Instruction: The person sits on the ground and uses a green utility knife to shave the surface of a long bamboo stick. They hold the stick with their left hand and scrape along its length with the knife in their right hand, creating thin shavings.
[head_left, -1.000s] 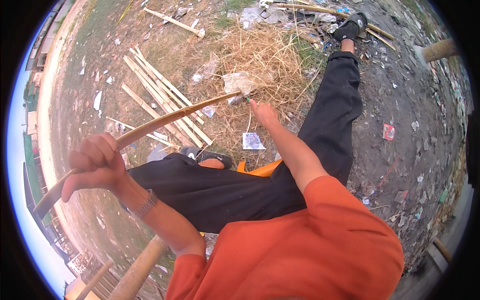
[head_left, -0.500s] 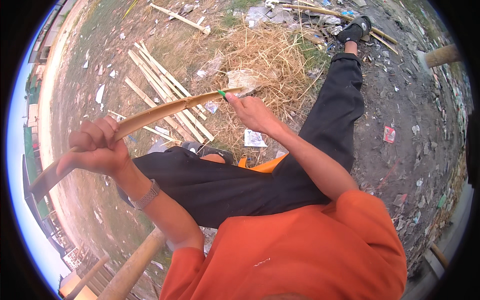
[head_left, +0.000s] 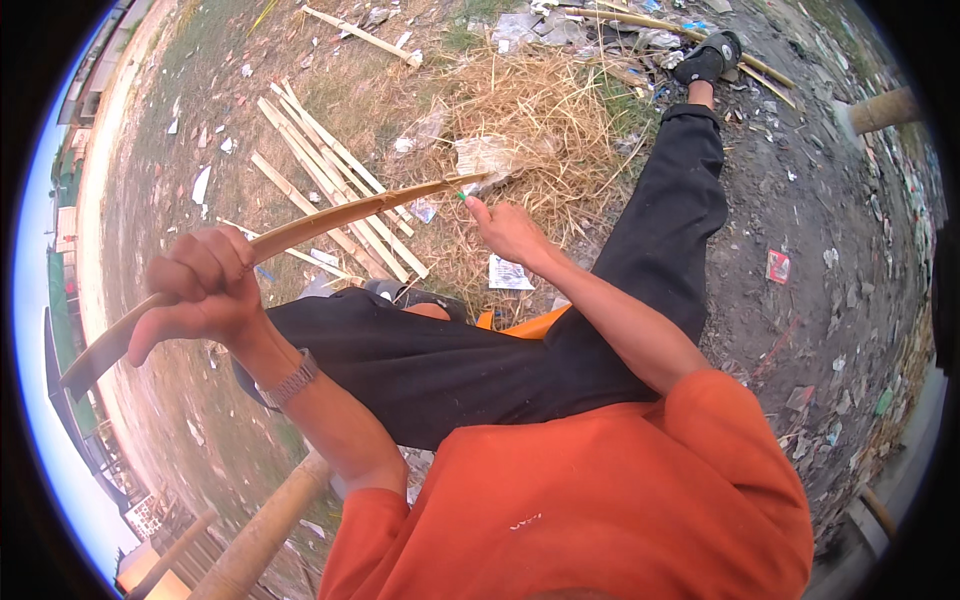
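A long split bamboo strip [head_left: 335,218] runs slantwise in front of me, its hollow inner side partly showing. My left hand [head_left: 205,285] is closed round it toward its lower left end, with the thumb stretched along below. My right hand [head_left: 512,237] is closed beside the strip's far, narrow end. From its fingers pokes a small green part of a tool [head_left: 462,195]; the rest is hidden in the hand, so its kind cannot be made out.
Several split bamboo strips [head_left: 335,170] lie on the ground beyond, beside a heap of dry straw-like shavings [head_left: 540,120]. My outstretched leg [head_left: 665,215] lies to the right. Bamboo poles [head_left: 265,530] stand at lower left, another pole [head_left: 885,112] at far right. Litter is scattered around.
My left hand has shifted slightly right and its thumb has come away from the strip. My right hand has moved slightly right and down, toward the strip's end; less green shows.
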